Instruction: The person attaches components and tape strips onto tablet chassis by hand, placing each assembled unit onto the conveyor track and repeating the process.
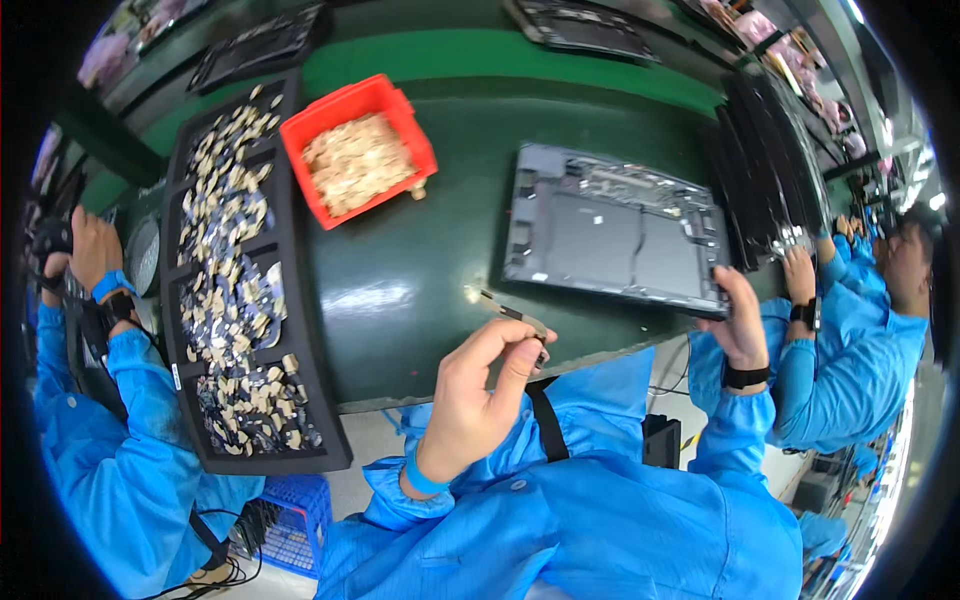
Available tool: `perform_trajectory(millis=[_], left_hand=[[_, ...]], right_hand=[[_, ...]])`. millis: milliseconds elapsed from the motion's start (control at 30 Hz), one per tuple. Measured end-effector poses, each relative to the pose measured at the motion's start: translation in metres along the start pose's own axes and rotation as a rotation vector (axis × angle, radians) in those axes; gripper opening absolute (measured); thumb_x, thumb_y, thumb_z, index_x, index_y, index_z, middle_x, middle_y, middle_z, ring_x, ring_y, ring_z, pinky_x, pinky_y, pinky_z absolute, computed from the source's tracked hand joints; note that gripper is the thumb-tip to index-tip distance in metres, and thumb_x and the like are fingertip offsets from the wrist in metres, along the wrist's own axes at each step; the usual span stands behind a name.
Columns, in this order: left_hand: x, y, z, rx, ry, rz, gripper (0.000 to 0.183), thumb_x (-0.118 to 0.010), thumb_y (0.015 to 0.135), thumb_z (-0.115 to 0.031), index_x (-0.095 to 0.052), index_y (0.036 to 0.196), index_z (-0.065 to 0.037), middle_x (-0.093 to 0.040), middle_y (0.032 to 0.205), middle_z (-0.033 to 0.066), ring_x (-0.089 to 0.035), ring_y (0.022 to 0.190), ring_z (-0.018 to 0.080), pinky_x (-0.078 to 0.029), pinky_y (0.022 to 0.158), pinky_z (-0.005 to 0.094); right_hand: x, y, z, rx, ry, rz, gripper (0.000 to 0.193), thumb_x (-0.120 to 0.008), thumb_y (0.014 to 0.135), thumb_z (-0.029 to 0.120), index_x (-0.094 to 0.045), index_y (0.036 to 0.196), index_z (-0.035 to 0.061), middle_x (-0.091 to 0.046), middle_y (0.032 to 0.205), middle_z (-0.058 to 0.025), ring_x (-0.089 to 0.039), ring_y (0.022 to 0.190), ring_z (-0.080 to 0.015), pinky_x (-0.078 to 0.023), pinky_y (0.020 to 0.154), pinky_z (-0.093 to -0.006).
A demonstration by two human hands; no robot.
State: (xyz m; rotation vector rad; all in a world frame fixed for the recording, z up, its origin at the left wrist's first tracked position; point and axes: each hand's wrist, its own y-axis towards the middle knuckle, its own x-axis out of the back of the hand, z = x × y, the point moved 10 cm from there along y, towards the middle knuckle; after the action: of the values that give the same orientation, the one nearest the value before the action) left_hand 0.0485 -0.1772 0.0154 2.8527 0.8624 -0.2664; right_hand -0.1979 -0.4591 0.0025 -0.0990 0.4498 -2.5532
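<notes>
My left hand (475, 400) is closed, with a small thin strip (515, 315) pinched between thumb and fingertips. The strip is part dark and part tan, resembles a short flat cable, and points away over the table's near edge. On the right, my right hand (738, 325) grips the near right corner of an opened tablet (600, 235), thumb on top and fingers mostly hidden. Its grey inside faces up, showing large flat dark panels and a circuit area along the far edge. The tablet looks slightly tilted; I cannot tell whether its near edge touches the table.
A red bin (415, 150) holds tan pieces. Left of it lies a long black divided tray (325, 420) full of small dark and tan parts. Dark panels (770, 160) stack at right. Co-workers in blue sit on both sides. A blue crate (300, 515) stands below.
</notes>
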Motion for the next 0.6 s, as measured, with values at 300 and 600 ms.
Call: perform_trajectory(millis=[300,600], left_hand=[[-0.015,-0.009,0.02,0.007,0.31,-0.184,0.018,-0.059,0.107,-0.01,-0.066,0.106,0.006,-0.071,0.092,0.0079,-0.066,0.081,0.0106,-0.054,0.073,0.0262],[-0.003,-0.007,0.024,0.031,0.407,-0.299,0.014,-0.059,0.105,-0.006,-0.068,0.104,0.006,-0.071,0.085,0.0077,-0.066,0.075,0.0103,-0.053,0.069,0.0247]], right_hand=[[-0.067,0.065,0.044,0.166,0.189,0.218,0.029,-0.058,0.106,0.026,-0.062,0.115,-0.0004,-0.066,0.094,-0.0111,-0.065,0.07,-0.0225,-0.05,0.052,-0.0335],[-0.27,0.316,0.132,0.557,-0.566,0.183,0.049,-0.057,0.105,0.043,-0.073,0.095,-0.0025,-0.075,0.089,-0.0206,-0.074,0.086,-0.0347,-0.059,0.082,-0.0466]])
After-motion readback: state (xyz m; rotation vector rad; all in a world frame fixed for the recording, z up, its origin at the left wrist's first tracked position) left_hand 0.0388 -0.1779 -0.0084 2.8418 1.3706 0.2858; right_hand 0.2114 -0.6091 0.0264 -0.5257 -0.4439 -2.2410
